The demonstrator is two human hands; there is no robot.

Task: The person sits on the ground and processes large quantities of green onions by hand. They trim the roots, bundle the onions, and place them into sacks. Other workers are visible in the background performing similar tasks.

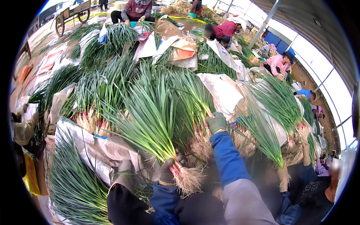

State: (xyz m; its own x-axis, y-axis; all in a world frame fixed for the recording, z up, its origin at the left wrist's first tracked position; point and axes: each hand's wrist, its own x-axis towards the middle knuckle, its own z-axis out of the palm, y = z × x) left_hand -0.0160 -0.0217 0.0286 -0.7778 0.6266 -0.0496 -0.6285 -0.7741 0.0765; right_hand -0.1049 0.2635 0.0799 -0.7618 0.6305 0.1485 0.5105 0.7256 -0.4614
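My left hand (pixel 172 166), in a dark grey work glove, is closed around the lower stems of a bunch of green onions (pixel 160 132). Their reddish bases and pale, stringy roots (pixel 189 178) stick out past my fingers, while the long leaves fan up and to the left. Farther forward, my right hand (pixel 216 122) in a grey-green glove grips a few onion stalks (pixel 206 108) by their reddish base. It reaches over the heap of green onions (pixel 194 123) in front of me. My palm hides the roots of those stalks.
More green onions (pixel 76 180) lie at my lower left beside a white woven sack (pixel 95 149). At right, a co-worker's gloved hand (pixel 282 177) holds another bunch (pixel 264 137). Several people sit among heaps farther off. A wooden handcart (pixel 70 15) stands at the upper left.
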